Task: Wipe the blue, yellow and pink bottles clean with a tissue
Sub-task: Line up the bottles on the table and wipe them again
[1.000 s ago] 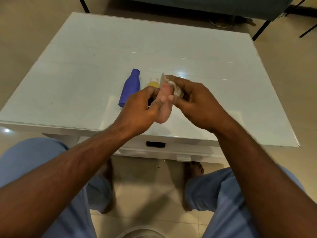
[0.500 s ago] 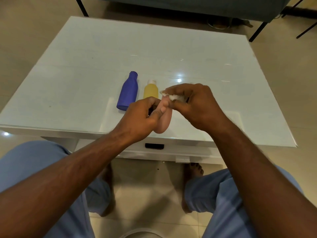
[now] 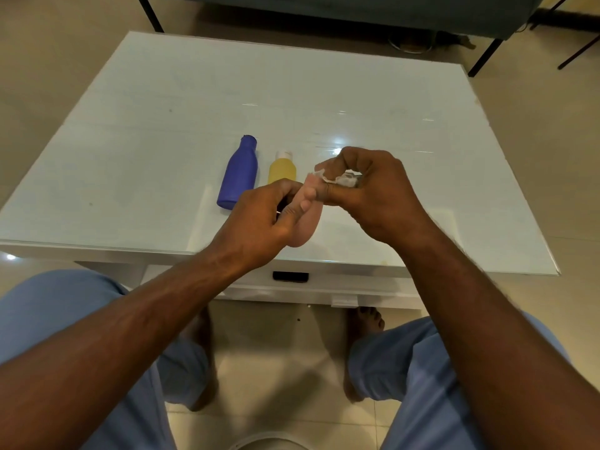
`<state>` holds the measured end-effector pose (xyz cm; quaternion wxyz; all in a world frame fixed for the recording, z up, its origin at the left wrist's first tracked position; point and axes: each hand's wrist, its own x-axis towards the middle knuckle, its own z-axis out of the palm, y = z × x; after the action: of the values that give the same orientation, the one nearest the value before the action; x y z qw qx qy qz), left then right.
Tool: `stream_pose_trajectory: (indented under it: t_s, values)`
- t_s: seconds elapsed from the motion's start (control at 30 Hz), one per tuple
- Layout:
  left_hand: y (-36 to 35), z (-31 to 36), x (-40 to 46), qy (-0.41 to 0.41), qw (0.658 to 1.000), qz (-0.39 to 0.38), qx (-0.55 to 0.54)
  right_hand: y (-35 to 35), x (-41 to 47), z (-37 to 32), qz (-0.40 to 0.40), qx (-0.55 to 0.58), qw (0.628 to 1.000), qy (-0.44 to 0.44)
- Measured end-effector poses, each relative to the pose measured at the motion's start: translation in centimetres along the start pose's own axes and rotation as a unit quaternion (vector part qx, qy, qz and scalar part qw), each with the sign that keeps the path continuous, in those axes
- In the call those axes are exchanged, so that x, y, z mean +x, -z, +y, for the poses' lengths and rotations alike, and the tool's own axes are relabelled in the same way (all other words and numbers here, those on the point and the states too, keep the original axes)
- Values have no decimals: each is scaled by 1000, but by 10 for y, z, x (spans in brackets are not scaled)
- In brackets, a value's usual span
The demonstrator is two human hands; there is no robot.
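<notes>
Pink bottle (image 3: 305,222) was gripped w/ curled fingers by the left hand (image 3: 259,222) above the table's (image 3: 130,157) near edge. Its top end was pressed w/ a crumpled tissue (image 3: 344,178), pinched by the right hand (image 3: 373,193) at 2 o'clock. Beyond, at 11 o'clock, yellow bottle (image 3: 281,170) and blue bottle (image 3: 238,175) were laid side by side, apart.

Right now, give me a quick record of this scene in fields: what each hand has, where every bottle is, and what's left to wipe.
left hand: grips the pink bottle above the table's near edge
right hand: pinches the tissue against the pink bottle's top
blue bottle: lying on the white table, cap pointing away
yellow bottle: lying right of the blue one, partly hidden by the left hand
being wiped: pink bottle
cleanliness of blue and yellow: cannot tell
</notes>
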<state>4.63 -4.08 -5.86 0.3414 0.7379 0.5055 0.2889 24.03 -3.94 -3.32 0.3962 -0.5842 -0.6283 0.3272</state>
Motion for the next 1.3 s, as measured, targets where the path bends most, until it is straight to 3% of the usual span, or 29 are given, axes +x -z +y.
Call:
stream_pose_trajectory:
  t_s: [0.1, 0.23, 0.67, 0.77, 0.9, 1.13, 1.3]
  values:
    - [0, -1, -2, 2, 1000, -3, 3, 0, -2, -3, -30, -26, 999, -6]
    - [1, -1, -1, -8, 1000, 2, 10, 2, -2, -5, -3, 5, 1000, -2]
    - [4, 1, 4, -1, 1000, 8, 2, -2, -6, -14, 4, -45, 999, 6]
    - [9, 2, 9, 11, 1000, 13, 18, -4, -3, -14, 43, -18, 998, -34]
    - [14, 2, 11, 21, 999, 13, 38, 1, 1, -14, 26, 74, 997, -24]
    - [11, 4, 8, 13, 998, -3, 62, -6, -3, -17, 90, -74, 993, 16]
    - [11, 6, 8, 10, 998, -7, 58, -8, -5, -22, 139, -66, 988, 2]
